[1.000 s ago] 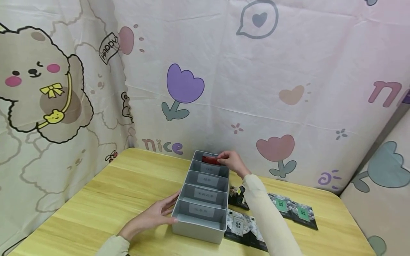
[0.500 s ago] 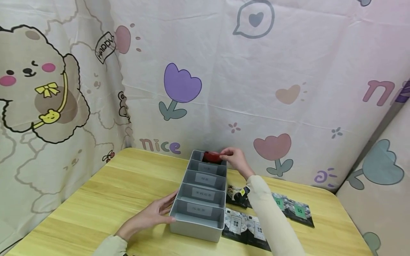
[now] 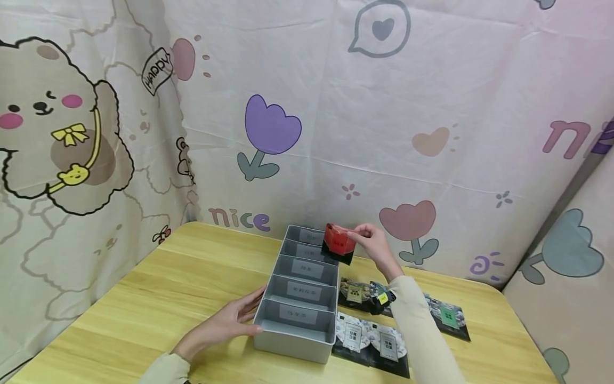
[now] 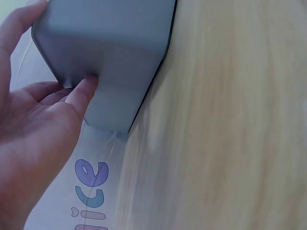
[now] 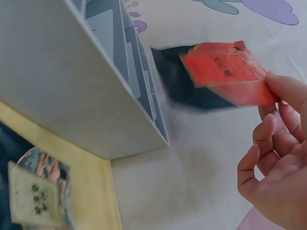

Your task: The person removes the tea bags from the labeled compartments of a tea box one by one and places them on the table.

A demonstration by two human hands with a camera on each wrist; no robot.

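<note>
A long grey divided storage box [image 3: 292, 348] stands on the table, with labelled dividers across it. My left hand [image 3: 225, 324] rests at its near left corner; in the left wrist view the fingertips [image 4: 87, 85] press on the side wall. My right hand [image 3: 376, 248] pinches a square red-and-black packet [image 3: 338, 243] by its upper corner between thumb and index finger. The packet hangs tilted over the right rim by the far compartments. In the right wrist view the packet [image 5: 223, 72] is apart from the box wall, its dark end blurred.
Right of the box lie two white-and-black packets [image 3: 371, 338], a packet with a tan label [image 3: 354, 292], and packets with green labels [image 3: 448, 316], partly behind the right sleeve [image 3: 422, 330]. A printed cloth [image 3: 331, 122] hangs close behind the box.
My right hand has raised the red-and-black packet out of the far compartment and carried it right, over the rim. My left hand stays at the box corner.
</note>
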